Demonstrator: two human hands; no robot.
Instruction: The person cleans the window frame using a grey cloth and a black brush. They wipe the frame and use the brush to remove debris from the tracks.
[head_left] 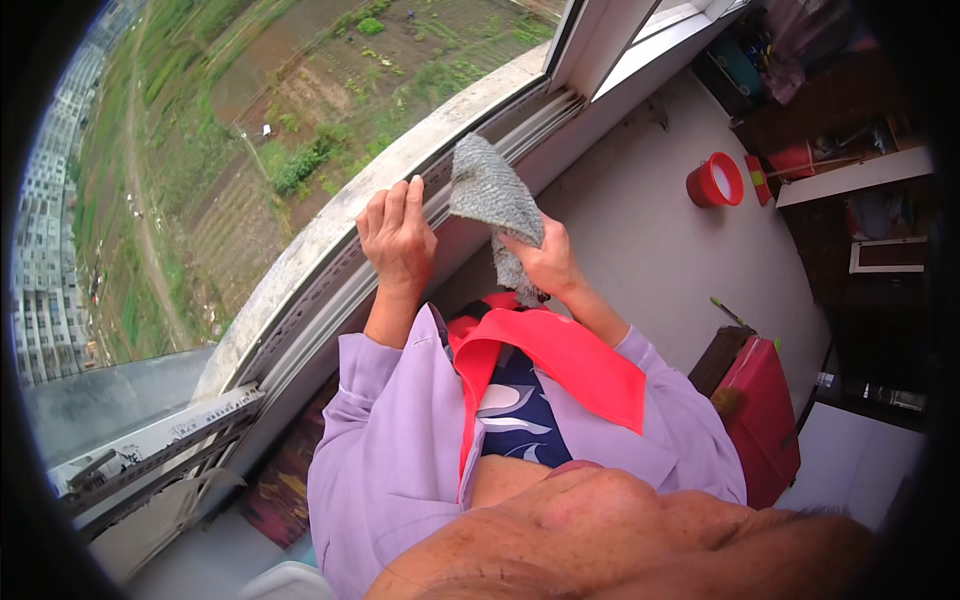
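My right hand [552, 262] is closed round a fuzzy grey cloth [492, 190]. The cloth stands up above the hand, and part of it hangs below toward my waist. To its left, my left hand [398, 232] is on the window frame [330, 268], its fingers bent together over the rail. The frame's tracks run diagonally from the lower left to the upper right. Along their outer side lies a pale, stained ledge [300, 245].
Fields and pale buildings lie far below outside the opening. On the floor stand a red bucket [714, 181] and a red box [758, 420]. Dark shelving [880, 300] with assorted objects lines the right side. A white window sash [160, 440] is at lower left.
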